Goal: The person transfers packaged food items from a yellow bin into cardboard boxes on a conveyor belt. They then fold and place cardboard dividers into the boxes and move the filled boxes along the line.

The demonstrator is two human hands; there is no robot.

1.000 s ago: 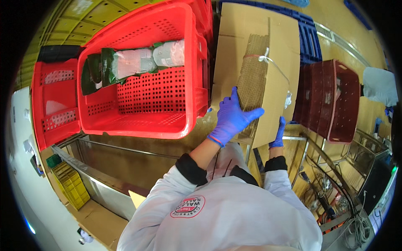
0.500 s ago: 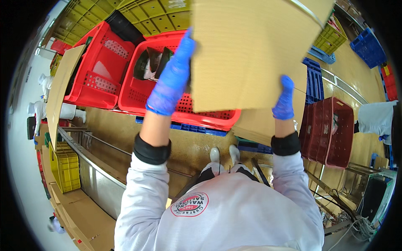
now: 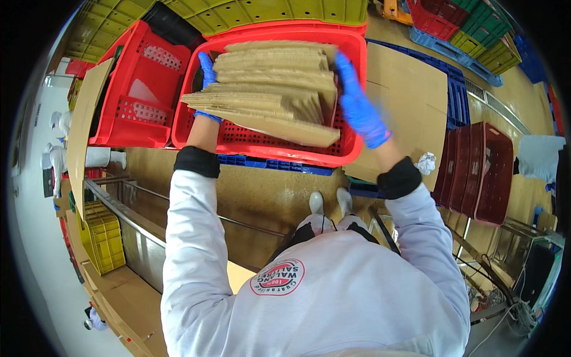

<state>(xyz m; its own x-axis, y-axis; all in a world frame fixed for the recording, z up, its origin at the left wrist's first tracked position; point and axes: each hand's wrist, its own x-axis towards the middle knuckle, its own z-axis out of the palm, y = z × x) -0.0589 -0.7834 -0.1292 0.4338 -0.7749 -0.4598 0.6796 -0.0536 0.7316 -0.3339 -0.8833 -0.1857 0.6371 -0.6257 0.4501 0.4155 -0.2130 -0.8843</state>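
A stack of flattened cardboard pieces (image 3: 276, 80) stands edge-up, slightly fanned, over and partly inside a red plastic crate (image 3: 291, 156). My left hand (image 3: 207, 71), in a blue glove, grips the stack's left end, and cardboard hides part of its palm. At the right end, my blue-gloved right hand (image 3: 361, 113) is blurred, with its fingers stretched out along the cardboard edges; firm contact there is hard to tell. The cardboard covers most of the crate's inside.
A second red crate (image 3: 101, 128) stands left, yellow crates (image 3: 262, 18) behind. On the right are a large cardboard sheet (image 3: 410, 89) over a blue pallet (image 3: 458, 107), crumpled white paper (image 3: 426, 163) and dark red crates (image 3: 496, 178). A metal table (image 3: 140, 229) stands lower left.
The cardboard stack has come down and left from in front of me into the red crate, its edges now facing up. The dark bags seen inside the crate before are covered. My right hand's fingers have straightened.
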